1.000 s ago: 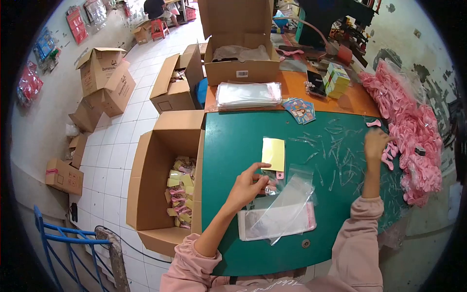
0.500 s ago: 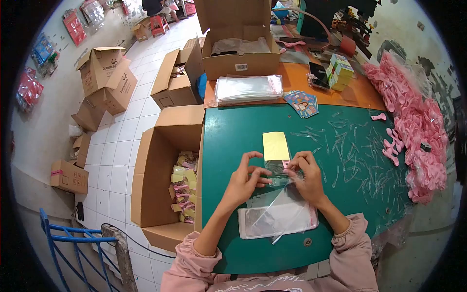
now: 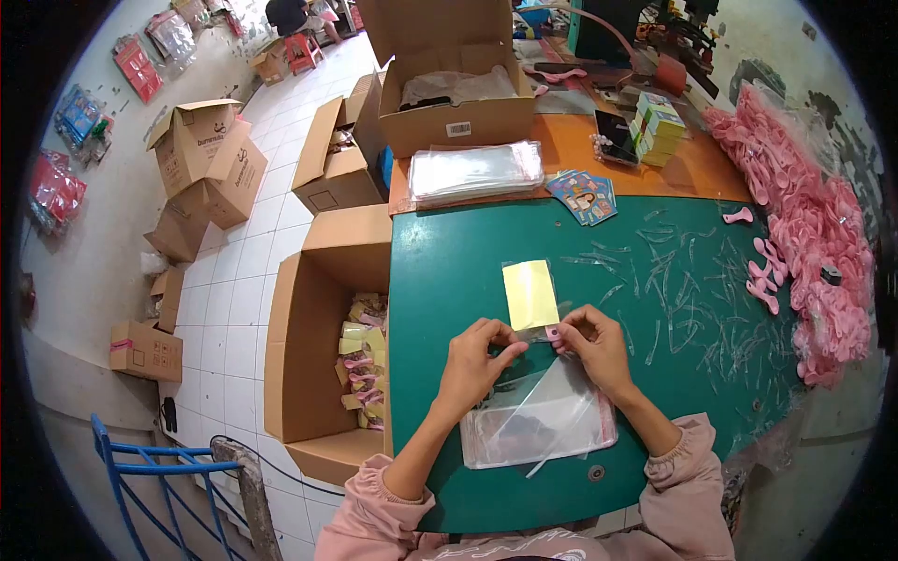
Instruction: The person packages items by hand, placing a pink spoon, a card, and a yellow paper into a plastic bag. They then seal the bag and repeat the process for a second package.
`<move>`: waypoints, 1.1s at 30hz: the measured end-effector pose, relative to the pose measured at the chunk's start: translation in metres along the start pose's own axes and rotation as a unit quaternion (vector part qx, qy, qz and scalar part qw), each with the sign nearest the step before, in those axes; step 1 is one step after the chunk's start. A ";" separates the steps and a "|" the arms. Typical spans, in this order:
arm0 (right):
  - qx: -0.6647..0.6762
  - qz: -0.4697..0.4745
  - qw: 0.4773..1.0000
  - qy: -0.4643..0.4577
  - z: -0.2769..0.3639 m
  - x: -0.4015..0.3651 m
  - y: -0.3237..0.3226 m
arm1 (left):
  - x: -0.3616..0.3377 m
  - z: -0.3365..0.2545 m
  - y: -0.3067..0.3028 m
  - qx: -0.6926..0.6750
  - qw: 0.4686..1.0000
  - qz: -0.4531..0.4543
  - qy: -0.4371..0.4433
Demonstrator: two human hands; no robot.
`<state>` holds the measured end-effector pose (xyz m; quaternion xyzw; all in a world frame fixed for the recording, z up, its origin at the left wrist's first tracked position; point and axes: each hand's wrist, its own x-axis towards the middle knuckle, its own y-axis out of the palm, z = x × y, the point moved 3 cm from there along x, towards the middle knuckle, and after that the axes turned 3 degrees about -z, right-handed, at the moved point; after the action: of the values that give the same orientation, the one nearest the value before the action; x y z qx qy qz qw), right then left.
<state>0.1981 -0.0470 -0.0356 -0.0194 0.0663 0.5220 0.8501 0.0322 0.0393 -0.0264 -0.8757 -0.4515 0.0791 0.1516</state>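
A clear plastic bag (image 3: 536, 333) with a yellow card (image 3: 530, 294) in it lies on the green table, between my hands. A small pink piece (image 3: 552, 332), perhaps a spoon's handle, shows at the card's lower right corner. My left hand (image 3: 482, 363) pinches the bag's near edge between thumb and fingertips. At the near right corner, by the pink piece, my right hand (image 3: 596, 351) pinches the same bag. Just below my hands lies a stack of clear plastic bags (image 3: 538, 432), a loose one slanting across its top.
Thin clear strips (image 3: 692, 299) litter the table's right side, beside several pink spoons (image 3: 764, 271) and a big heap of them (image 3: 795, 224). An open carton (image 3: 323, 351) with packed pieces stands at left. Behind are bag stacks (image 3: 477, 175) and blue cards (image 3: 582, 194).
My left hand's fingers, spread apart before, have closed on the bag's near edge. My right hand has stayed at the bag's corner. The view has shifted slightly.
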 end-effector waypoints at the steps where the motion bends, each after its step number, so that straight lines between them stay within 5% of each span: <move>1: 0.006 -0.015 1.000 0.008 0.000 0.000 0.000 | 0.000 -0.001 0.000 -0.006 1.000 -0.002 -0.021; 7: 0.008 -0.046 0.999 0.025 0.001 0.000 0.000 | 0.002 0.004 0.003 -0.061 0.995 -0.029 -0.069; 25: -0.020 -0.043 0.999 0.010 0.002 -0.003 0.005 | 0.000 0.012 0.004 -0.096 0.995 -0.015 -0.029; 28: -0.077 0.008 0.997 -0.029 0.004 -0.002 0.001 | 0.000 0.010 -0.001 -0.116 0.992 0.020 -0.041; 29: -0.248 0.012 0.959 -0.136 0.023 -0.005 -0.004 | -0.001 0.007 -0.006 -0.162 0.984 0.045 -0.058; 32: -0.311 -0.036 0.918 -0.244 0.080 -0.002 -0.046 | -0.014 -0.004 -0.041 -0.195 0.977 0.046 -0.077; 33: -0.257 -0.028 0.946 -0.193 0.089 0.006 -0.072 | -0.022 0.000 -0.057 -0.202 0.977 0.018 -0.072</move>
<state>0.2735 -0.0651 0.0490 -0.1384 -0.2361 0.4912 0.8270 -0.0248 0.0523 -0.0073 -0.8882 -0.4523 0.0515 -0.0630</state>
